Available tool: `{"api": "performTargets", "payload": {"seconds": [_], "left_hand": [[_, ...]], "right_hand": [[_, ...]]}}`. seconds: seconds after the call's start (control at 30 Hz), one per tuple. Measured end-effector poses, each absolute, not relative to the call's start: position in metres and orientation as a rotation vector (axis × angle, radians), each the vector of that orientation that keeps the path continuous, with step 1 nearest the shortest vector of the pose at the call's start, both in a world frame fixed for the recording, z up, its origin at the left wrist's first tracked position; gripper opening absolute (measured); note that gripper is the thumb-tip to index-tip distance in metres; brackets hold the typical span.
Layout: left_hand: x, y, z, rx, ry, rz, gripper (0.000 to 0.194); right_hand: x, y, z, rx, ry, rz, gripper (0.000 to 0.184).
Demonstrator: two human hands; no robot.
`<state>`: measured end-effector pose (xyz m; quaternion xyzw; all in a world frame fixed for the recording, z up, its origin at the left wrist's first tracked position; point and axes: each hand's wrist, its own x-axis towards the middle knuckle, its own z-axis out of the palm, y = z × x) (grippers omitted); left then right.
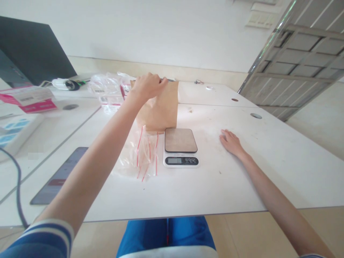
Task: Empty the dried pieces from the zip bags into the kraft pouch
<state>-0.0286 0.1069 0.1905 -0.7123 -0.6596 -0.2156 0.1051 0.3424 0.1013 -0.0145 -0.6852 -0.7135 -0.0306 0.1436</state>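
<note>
A brown paper bag (pixel 162 107) stands upright behind the kitchen scale. My left hand (pixel 149 86) is closed over its top edge, and the fingertips beyond the rim are hidden. The digital kitchen scale (pixel 180 140) has a bare metal plate and a small display on its front, too small to read. Clear zip bags with red seal lines (pixel 147 154) lie overlapping just left of the scale. To the right of the scale, my right hand (pixel 231 142) rests on the white table with its fingers stretched out, holding nothing.
A tablet or phone (pixel 60 179) lies partly under my left forearm. Clear plastic packaging (pixel 106 87), a pink-and-white box (pixel 37 98) and a black monitor (pixel 34 50) stand at the back left. Round cable holes (pixel 256 116) pierce the table (pixel 282 161). A grey cable (pixel 18 186) runs at the left.
</note>
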Motion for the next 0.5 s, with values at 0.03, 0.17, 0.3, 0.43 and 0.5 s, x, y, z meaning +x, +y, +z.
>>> {"api": "performTargets", "payload": {"seconds": [0.03, 0.17, 0.3, 0.43, 0.5], "left_hand": [[-0.0285, 0.1065, 0.1898, -2.086, -1.949, -0.645, 0.050], [-0.0278, 0.1036, 0.1880, -2.060, -1.940, -0.645, 0.052], [-0.0287, 0.1026, 0.1861, -2.063, -1.912, -0.683, 0.053], [-0.0298, 0.1033, 0.1852, -2.062, -1.898, -0.752, 0.051], [-0.0300, 0.1036, 0.1855, -2.052, -1.889, -0.772, 0.046]], "right_hand": [[0.3425, 0.1015, -0.0146, -1.976, -2.058, -0.091, 0.051], [0.3428, 0.1018, -0.0148, -1.971, -2.068, -0.103, 0.050], [0.3427, 0.1016, -0.0142, -1.971, -2.077, -0.103, 0.050], [0.3422, 0.1012, -0.0136, -1.980, -2.075, -0.097, 0.052], [0.3422, 0.1012, -0.0137, -1.980, -2.074, -0.097, 0.052]]}}
